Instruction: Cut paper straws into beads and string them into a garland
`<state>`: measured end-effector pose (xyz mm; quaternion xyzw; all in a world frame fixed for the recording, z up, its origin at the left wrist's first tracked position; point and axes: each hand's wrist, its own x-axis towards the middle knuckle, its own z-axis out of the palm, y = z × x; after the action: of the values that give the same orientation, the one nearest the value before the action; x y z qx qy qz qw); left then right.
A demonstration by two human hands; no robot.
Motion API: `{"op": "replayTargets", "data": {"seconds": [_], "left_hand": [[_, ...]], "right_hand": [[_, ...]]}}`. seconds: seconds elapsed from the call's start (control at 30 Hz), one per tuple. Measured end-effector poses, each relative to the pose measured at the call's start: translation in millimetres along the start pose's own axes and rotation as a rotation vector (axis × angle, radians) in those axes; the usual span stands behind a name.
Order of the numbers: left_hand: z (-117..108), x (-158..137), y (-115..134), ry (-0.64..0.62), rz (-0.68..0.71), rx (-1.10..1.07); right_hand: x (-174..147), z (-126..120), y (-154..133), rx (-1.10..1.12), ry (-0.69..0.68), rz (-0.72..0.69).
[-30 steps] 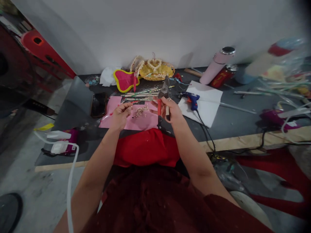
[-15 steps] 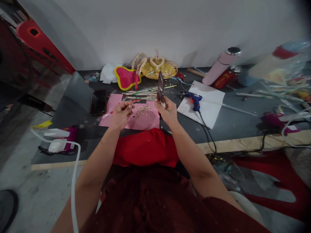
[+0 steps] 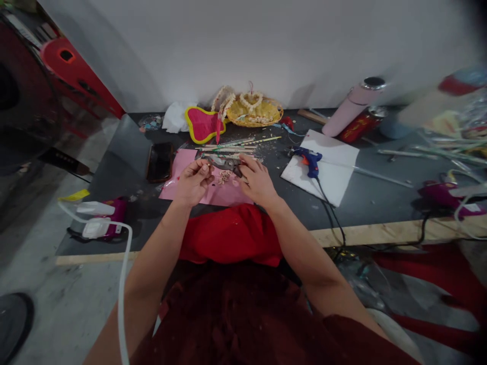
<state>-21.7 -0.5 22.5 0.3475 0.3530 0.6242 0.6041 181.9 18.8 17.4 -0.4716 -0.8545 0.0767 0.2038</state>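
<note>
My right hand (image 3: 258, 180) is wrapped round the handles of a pair of pruning shears (image 3: 224, 162). Their dark blades point left and reach my left fingertips. My left hand (image 3: 195, 182) is closed in a pinch on something small at the blade tips, too small to make out. Below both hands lies a pink sheet (image 3: 182, 167) bearing a small heap of short pale cut pieces (image 3: 225, 176), partly hidden by my right hand. Several thin sticks (image 3: 228, 148) lie just behind the shears.
A phone (image 3: 160, 161) lies left of the pink sheet. At the back are a yellow basket (image 3: 254, 120) and a pink-and-yellow butterfly-like shape (image 3: 205, 124). To the right, a blue glue gun (image 3: 310, 159) with a cable rests on a white board (image 3: 338, 180), near a pink flask (image 3: 353, 106).
My right hand has turned the shears from pointing up and away to pointing left, bringing the blades to my left fingertips. My left hand keeps its pinch. The whole view has shifted slightly.
</note>
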Motion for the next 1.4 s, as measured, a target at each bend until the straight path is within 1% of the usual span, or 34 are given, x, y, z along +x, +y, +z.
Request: {"op": "replayTargets", "data": {"seconds": [0.1, 0.3, 0.47, 0.57, 0.7, 0.87, 0.97, 1.1, 1.3, 1.4], "left_hand": [[-1, 0, -2, 0.004, 0.02, 0.009], [-2, 0, -4, -0.002, 0.029, -0.024], [1, -1, -3, 0.042, 0.007, 0.048], [1, -1, -4, 0.056, 0.009, 0.015], [0, 1, -5, 0.028, 0.015, -0.051], [0, 1, -6, 0.024, 0.053, -0.055], [-1, 1, -6, 0.02, 0.051, -0.056], [-2, 1, -6, 0.004, 0.066, -0.064], [0, 0, -7, 0.006, 0.064, -0.023], [2, 0, -8, 0.023, 0.063, -0.011]], "right_hand": [[-2, -3, -7, -0.097, -0.029, 0.012], [-4, -7, -18, -0.169, 0.0, 0.065], [-3, -5, -20, -0.166, -0.031, 0.082], [-3, -4, -20, -0.169, -0.014, 0.071], [-3, -4, -20, -0.197, 0.001, 0.061], [-3, -2, -19, -0.221, 0.025, 0.039], [-3, 2, -17, -0.213, 0.04, 0.026], [-2, 8, -16, -0.175, 0.051, 0.072], [-2, 8, -18, -0.208, -0.025, 0.089], [-2, 7, -18, -0.205, -0.011, 0.103]]}}
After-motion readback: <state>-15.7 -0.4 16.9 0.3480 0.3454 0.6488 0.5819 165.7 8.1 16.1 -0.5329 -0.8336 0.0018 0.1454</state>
